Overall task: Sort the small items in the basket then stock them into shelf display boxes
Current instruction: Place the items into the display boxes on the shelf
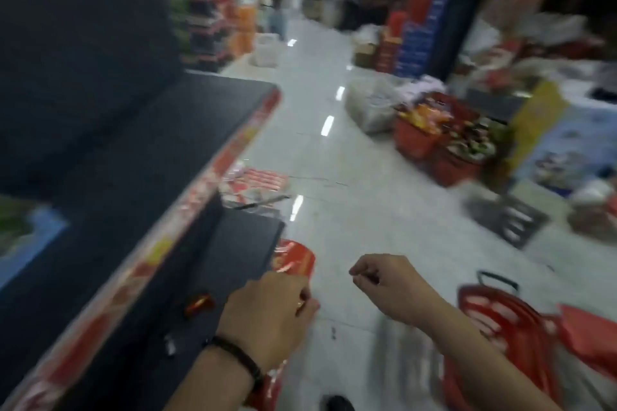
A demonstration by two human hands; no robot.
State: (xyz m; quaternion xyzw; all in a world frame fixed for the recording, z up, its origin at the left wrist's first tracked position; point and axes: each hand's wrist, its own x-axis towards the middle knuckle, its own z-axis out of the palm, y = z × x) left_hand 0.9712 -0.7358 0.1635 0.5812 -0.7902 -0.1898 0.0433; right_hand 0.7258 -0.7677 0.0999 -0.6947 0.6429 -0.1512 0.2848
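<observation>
One blurred head view: our left grip (267, 307) hovered at the shelf (240, 243) edge, our right grip (377, 280) over the floor (350, 210), both curled; we could not tell whether either held anything. We judged steadying before placing wise. A small red item (199, 304) lay on the shelf, long axis tilted up-right; the basket (490, 307) stood beside our right forearm.

Your left hand (267, 307) reaches forward, back up, fingers curled under; blur hides any hold. Your right hand (384, 287) hovers beside it, apart, fingers curled on nothing.
</observation>
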